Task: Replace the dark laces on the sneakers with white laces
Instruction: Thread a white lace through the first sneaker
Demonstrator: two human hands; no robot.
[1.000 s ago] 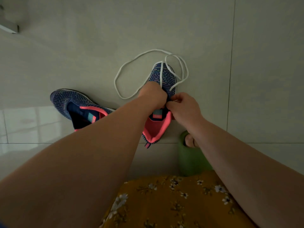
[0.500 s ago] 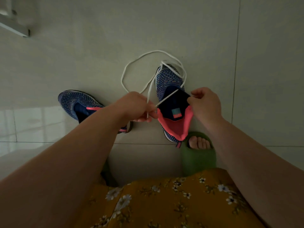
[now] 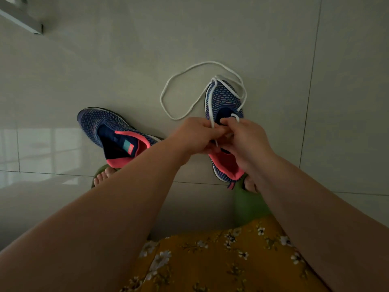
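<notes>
Pale floor tiles [image 3: 273, 39] lie under everything, and you sit low over them. You are in the threading step: the white lace [image 3: 179, 76] is going into the right sneaker [image 3: 224, 98], which lies on the floor in front of you with its toe pointing away.

Your left hand [image 3: 195, 135] has its fingers curled and pinches one strand of the lace. Your right hand [image 3: 246, 140] pinches a small loop of the lace just over the shoe's tongue. Both hands touch each other above the shoe's opening, so it is hard to see which hole the lace is at.

Most of the lace is loose. It makes a big loop on the floor beyond the toe and to its left.

Next, I think you need to poke the lace tip through the next hole and pull it snug, keeping both sides even. That long loose loop could twist or catch round the toe.

Your other sneaker [image 3: 113, 133] lies to the left with no lace in it, so it is not done yet. Your feet in green slippers [image 3: 250, 205] sit close by, and your yellow flowered dress [image 3: 210, 260] is below.
</notes>
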